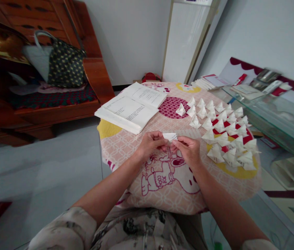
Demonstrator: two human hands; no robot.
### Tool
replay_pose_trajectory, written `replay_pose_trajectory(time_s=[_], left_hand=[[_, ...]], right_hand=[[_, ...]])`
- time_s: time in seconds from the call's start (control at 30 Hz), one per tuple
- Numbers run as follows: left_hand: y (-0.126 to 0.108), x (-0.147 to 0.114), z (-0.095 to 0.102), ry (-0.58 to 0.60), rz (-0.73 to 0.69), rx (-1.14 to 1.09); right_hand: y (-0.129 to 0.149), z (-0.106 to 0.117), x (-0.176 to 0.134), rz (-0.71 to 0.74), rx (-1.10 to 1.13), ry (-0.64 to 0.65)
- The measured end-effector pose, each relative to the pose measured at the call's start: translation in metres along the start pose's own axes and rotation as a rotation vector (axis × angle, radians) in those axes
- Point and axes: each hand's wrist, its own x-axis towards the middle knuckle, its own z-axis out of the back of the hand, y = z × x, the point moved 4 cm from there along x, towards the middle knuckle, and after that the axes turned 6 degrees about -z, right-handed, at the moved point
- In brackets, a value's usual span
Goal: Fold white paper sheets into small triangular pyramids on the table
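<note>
A small folded piece of white paper (pixel 170 136) with some print on it is held up over the table by both of my hands. My left hand (pixel 153 143) pinches its left end, thumb against fingers. On the other end, my right hand (pixel 187 147) closes its thumb and fingertips. To the right stand several rows of folded white paper pieces (pixel 223 138), pointed and upright. Beyond my left hand lies a stack of printed sheets (pixel 133 113), spread like an open book.
A pink patterned cloth (pixel 126 147) covers the round table. At the right, a glass shelf (pixel 274 118) carries metal bowls (pixel 268 74) and a red marker (pixel 240 79). A wooden bench (pixel 66 107) with a dark patterned bag (pixel 66 64) stands at the left.
</note>
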Motion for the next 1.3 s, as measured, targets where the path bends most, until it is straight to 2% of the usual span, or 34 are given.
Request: replay_pose_trajectory(time_s=[0.07, 0.2, 0.3, 0.4, 0.57, 1.0, 1.13, 1.3], left_hand=[[0.000, 0.000, 0.000, 0.001, 0.034, -0.087], [-0.001, 0.001, 0.002, 0.011, 0.074, -0.214], [-0.003, 0.002, 0.004, 0.027, 0.052, -0.199], [-0.003, 0.001, 0.004, 0.041, 0.031, -0.133], [-0.002, 0.002, 0.007, -0.010, -0.005, -0.079], [-0.002, 0.001, 0.009, -0.008, 0.009, 0.000], [-0.005, 0.000, 0.010, 0.039, -0.002, 0.011], [-0.009, -0.003, 0.007, 0.168, -0.009, -0.016]], right_hand=[[0.005, 0.001, -0.001, 0.082, -0.069, -0.019], [0.018, 0.003, -0.006, 0.388, -0.302, -0.037], [0.023, 0.002, -0.009, 0.563, -0.414, -0.049], [0.023, 0.001, -0.010, 0.633, -0.471, -0.058], [0.019, 0.000, -0.008, 0.572, -0.479, -0.015], [0.015, 0.001, -0.003, 0.424, -0.353, 0.064], [0.013, 0.004, -0.003, 0.394, -0.285, 0.044], [0.011, 0.006, -0.001, 0.272, -0.187, 0.004]])
